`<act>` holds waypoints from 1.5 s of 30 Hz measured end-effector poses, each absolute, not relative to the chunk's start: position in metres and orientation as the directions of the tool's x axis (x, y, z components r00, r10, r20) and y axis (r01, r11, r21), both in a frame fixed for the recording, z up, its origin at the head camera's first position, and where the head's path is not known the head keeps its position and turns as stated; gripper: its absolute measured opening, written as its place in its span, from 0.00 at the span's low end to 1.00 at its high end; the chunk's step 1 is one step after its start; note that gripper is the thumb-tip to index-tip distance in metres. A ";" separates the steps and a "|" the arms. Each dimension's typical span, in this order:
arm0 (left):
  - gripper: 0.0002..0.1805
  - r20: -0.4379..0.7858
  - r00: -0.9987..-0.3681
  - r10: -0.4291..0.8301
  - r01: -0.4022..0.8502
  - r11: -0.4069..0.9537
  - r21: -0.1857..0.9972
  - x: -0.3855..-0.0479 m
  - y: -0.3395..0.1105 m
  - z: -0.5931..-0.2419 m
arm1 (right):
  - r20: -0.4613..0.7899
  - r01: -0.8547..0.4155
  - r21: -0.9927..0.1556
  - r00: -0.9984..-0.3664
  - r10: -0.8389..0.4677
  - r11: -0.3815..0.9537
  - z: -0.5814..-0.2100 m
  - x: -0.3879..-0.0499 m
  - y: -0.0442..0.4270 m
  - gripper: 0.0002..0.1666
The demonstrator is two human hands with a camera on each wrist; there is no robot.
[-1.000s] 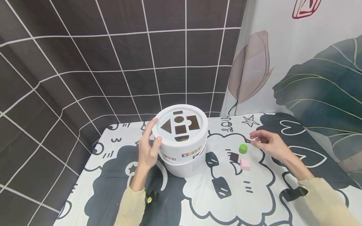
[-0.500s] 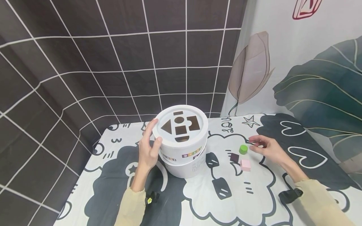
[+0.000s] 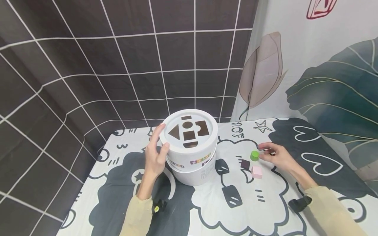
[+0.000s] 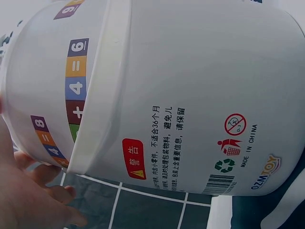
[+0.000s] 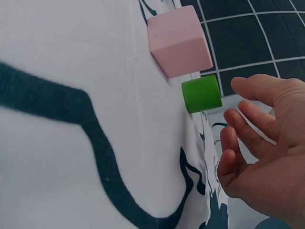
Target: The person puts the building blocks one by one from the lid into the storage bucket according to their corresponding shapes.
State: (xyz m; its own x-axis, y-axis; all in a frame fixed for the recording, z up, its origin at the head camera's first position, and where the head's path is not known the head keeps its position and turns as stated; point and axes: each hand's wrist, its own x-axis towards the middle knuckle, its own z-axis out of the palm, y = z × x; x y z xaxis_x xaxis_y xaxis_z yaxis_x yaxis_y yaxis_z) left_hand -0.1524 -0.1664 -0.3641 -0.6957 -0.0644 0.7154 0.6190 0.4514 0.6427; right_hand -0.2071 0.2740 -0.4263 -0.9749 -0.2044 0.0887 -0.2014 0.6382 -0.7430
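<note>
A white round bucket with a shape-sorter lid stands on the cloth; printed number strips show on it in the left wrist view. My left hand rests against the lid's left side, its fingers along the rim and the thumb at the front. To the right lie a green cylinder, a dark block and a pink cube. My right hand is just right of the green cylinder, thumb and fingers apart and holding nothing. In the right wrist view a small gap separates the fingertips from the cylinder.
A black-and-white cartoon-print cloth covers the table. Behind it hangs a dark grid-patterned curtain, with a leaf-print curtain at the right. Round, triangular, square and other cut-outs open through the lid.
My right hand has moved left and slightly down, closer to the green cylinder. The left hand and the bucket stay in place, and the blocks have not moved.
</note>
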 end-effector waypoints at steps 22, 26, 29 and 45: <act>0.34 0.706 -0.705 -0.066 0.607 0.458 0.649 -0.151 -0.166 -0.364 | 0.091 -0.218 -0.775 -0.967 -0.237 0.593 -0.439 -0.213 0.268 0.27; 0.35 0.699 -0.712 -0.069 0.598 0.462 0.655 -0.151 -0.166 -0.364 | 0.082 -0.219 -0.774 -0.965 -0.248 0.594 -0.440 -0.213 0.267 0.25; 0.35 0.698 -0.713 -0.070 0.597 0.463 0.655 -0.152 -0.167 -0.364 | 0.082 -0.228 -0.763 -0.962 -0.259 0.605 -0.440 -0.213 0.266 0.24; 0.35 0.706 -0.705 -0.070 0.608 0.453 0.652 -0.153 -0.166 -0.365 | 0.064 -0.195 -0.763 -0.971 -0.228 0.616 -0.438 -0.214 0.268 0.23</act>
State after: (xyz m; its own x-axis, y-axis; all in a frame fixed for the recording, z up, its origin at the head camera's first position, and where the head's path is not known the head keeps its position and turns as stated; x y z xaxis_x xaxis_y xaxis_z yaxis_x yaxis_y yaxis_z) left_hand -0.1531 -0.1661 -0.3655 -0.7047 -0.0705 0.7060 0.6080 0.4528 0.6521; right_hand -0.2136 0.2675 -0.4379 -0.9715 -0.2285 0.0637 -0.1950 0.6164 -0.7629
